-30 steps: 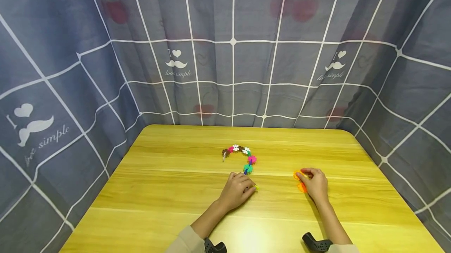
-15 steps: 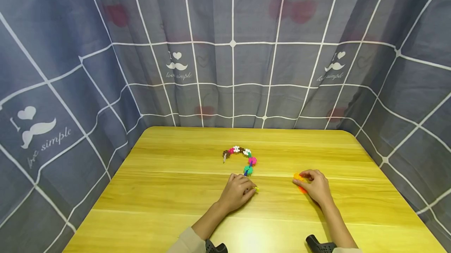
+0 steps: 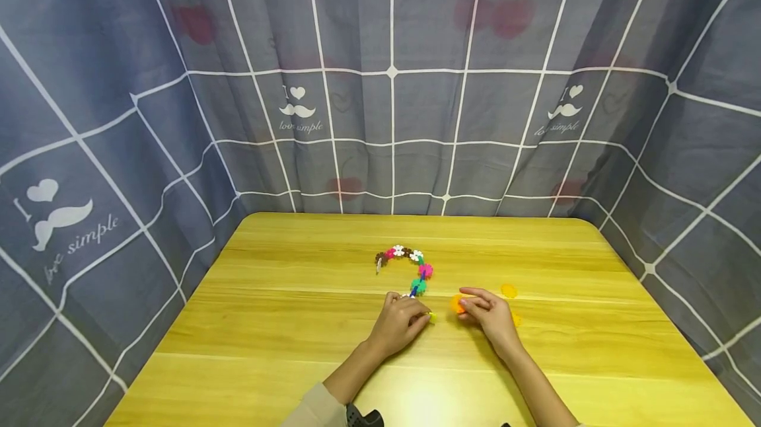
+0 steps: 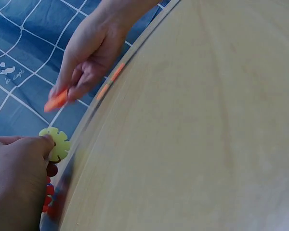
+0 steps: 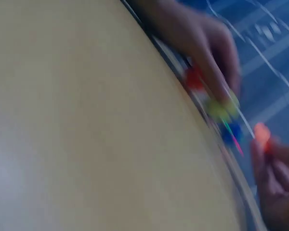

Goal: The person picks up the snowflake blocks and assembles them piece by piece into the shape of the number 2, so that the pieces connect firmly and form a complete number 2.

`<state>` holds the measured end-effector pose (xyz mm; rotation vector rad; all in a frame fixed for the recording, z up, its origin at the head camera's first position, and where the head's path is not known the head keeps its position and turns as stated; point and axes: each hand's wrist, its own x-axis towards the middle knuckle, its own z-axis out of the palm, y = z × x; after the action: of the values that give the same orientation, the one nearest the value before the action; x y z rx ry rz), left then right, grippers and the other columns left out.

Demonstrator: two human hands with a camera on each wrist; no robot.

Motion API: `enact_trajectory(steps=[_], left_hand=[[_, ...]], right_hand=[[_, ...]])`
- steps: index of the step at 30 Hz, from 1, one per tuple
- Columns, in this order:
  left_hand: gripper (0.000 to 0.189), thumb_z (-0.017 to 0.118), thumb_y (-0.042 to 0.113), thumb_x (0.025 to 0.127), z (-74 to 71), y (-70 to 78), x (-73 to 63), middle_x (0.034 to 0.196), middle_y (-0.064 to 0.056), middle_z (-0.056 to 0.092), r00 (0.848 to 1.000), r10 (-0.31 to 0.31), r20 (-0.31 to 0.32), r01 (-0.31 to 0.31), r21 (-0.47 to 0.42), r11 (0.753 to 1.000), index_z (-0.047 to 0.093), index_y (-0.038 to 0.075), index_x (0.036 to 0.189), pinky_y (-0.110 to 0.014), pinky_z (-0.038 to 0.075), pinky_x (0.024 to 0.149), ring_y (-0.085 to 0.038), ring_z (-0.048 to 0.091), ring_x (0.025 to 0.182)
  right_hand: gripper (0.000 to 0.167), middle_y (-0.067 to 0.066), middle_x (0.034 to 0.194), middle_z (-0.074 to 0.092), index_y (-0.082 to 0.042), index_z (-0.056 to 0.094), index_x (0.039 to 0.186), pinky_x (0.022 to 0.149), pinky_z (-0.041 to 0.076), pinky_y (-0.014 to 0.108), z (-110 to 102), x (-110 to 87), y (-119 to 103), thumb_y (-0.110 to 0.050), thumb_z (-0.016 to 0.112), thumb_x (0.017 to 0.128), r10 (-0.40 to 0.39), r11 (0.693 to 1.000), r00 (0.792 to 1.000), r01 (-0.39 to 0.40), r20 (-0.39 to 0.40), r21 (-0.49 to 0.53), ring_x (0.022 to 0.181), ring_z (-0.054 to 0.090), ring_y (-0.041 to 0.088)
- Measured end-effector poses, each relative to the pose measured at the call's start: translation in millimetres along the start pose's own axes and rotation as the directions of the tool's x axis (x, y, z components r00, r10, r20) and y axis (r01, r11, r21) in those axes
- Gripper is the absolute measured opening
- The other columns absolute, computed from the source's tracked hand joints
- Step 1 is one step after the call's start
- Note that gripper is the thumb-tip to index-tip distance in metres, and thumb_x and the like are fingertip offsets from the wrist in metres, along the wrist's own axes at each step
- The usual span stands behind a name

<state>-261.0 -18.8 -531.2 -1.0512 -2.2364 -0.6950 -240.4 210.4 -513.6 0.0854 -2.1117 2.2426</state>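
Observation:
My left hand [image 3: 397, 322] pinches a yellow snowflake disc [image 4: 59, 144], notched round its rim, between thumb and fingers. It is at the near end of a curved chain of interlocked snowflake discs [image 3: 419, 286] in brown, pink, white, green and blue. Part of that chain is hidden under the hand; red discs [image 4: 48, 196] show below it in the left wrist view. My right hand [image 3: 492, 322] holds an orange snowflake disc [image 3: 457, 303] between thumb and fingertips, a short way right of the yellow one. The right wrist view is blurred, with the orange disc [image 5: 262, 136] at the fingertips.
Two loose orange snowflake discs lie on the wooden table [image 3: 285, 321]: a farther disc [image 3: 508, 291] and a nearer disc [image 3: 516, 318] partly behind the right hand. A grey checked curtain [image 3: 357, 110] hangs behind and on both sides.
My right hand has picked up an orange disc from the group on the right and carried it left toward the left hand. The left hand stays almost still with the yellow disc.

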Motion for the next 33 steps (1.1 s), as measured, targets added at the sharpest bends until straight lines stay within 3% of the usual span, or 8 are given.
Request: enact_trajectory(steps=[3,7,18,22,29,33], left_hand=[[0.005,0.066,0.023,0.086,-0.9,-0.7,-0.4,0.086,0.01,0.066,1.0,-0.023,0.02,0.024,-0.017,1.0,0.069,0.019,0.084,-0.03,0.033,0.078,-0.004,0.058,0.081],[0.007,0.065,0.024,0.087,-0.3,-0.9,0.6,0.086,0.01,0.066,0.999,-0.028,0.026,0.029,-0.013,1.0,0.067,0.018,0.083,-0.03,0.033,0.079,-0.004,0.058,0.082],[0.008,0.067,0.027,0.085,-0.8,-0.1,-1.3,0.084,0.01,0.066,1.0,0.002,-0.002,-0.002,0.037,0.999,0.066,0.019,0.082,-0.033,0.033,0.081,-0.005,0.059,0.081],[0.008,0.069,0.024,0.082,-1.3,0.7,-2.3,0.081,0.008,0.066,1.0,0.016,-0.026,-0.016,0.03,0.999,0.065,0.017,0.08,-0.035,0.034,0.081,-0.007,0.059,0.079],[0.006,0.069,0.02,0.082,1.0,0.5,-2.9,0.08,0.007,0.067,0.999,-0.017,-0.031,0.015,-0.067,0.998,0.065,0.015,0.08,-0.035,0.034,0.082,-0.007,0.059,0.078],[0.005,0.068,0.02,0.084,1.4,0.5,-1.7,0.081,0.007,0.067,0.999,-0.048,-0.021,0.047,-0.055,0.997,0.066,0.016,0.082,-0.033,0.034,0.081,-0.006,0.06,0.077]], right_hand=[[0.027,0.021,0.091,0.066,0.014,0.057,0.111,0.07,0.054,0.035,25,-6.0,1,0.002,0.059,0.087,0.116,0.992,0.993,-0.115,-0.014,0.043,0.076,0.066,0.029],[0.014,0.023,0.086,0.066,0.015,0.059,0.098,0.066,0.055,0.034,37,-10.5,1,0.006,0.059,0.086,0.171,0.984,0.982,-0.166,-0.076,0.067,0.069,0.067,0.028],[0.022,0.022,0.077,0.066,0.013,0.059,0.101,0.058,0.055,0.035,41,-13.8,5,-0.002,0.063,0.086,0.158,0.986,0.987,-0.16,-0.039,-0.042,0.061,0.066,0.028],[0.023,0.022,0.078,0.066,0.016,0.059,0.101,0.059,0.055,0.034,45,-13.4,6,0.0,0.062,0.086,0.163,0.986,0.987,-0.163,-0.017,-0.02,0.06,0.065,0.027],[0.021,0.021,0.079,0.066,0.017,0.058,0.101,0.059,0.055,0.032,47,-10.7,6,0.003,0.06,0.086,0.199,0.98,0.98,-0.199,0.006,0.017,0.059,0.065,0.022],[0.021,0.018,0.075,0.066,0.013,0.061,0.099,0.056,0.055,0.032,45,-7.1,8,-0.003,0.063,0.087,0.136,0.988,0.991,-0.135,0.007,-0.077,0.057,0.064,0.023]])
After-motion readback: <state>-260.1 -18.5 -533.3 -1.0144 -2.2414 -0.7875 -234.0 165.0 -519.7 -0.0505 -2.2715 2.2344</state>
